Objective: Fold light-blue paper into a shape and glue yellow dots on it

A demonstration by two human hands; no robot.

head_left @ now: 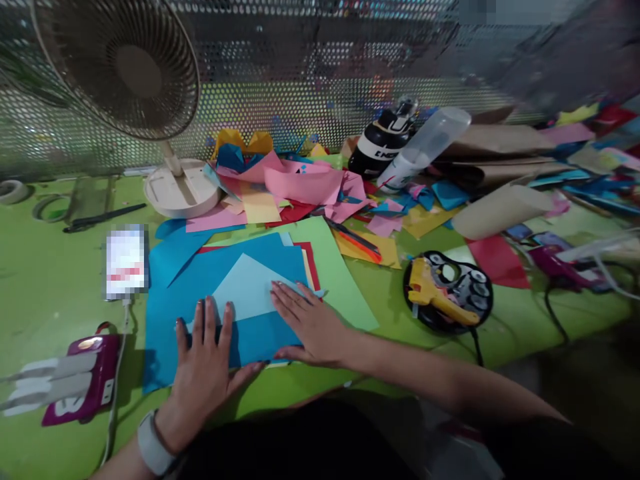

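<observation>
A light blue piece of paper [246,291], peaked at the top, lies on a darker blue sheet [163,337]. My left hand [204,353] rests flat with fingers spread, its fingertips by the light paper's lower left. Across the paper's right corner lies my right hand [313,323], palm down with fingers stretched out and thumb apart. Neither hand grips anything. Under the blue sheet, edges of a red sheet [314,267] and a light green sheet [345,293] show. The light paper's right end is partly hidden by my right hand.
A fan [175,190] stands at the back left. Paper scraps [305,180], a black bottle [377,147] and a cutter [357,243] lie beyond the sheets. To the right is a black power strip holding a yellow tool [435,293]; left are a phone [126,260] and a purple power strip [95,377].
</observation>
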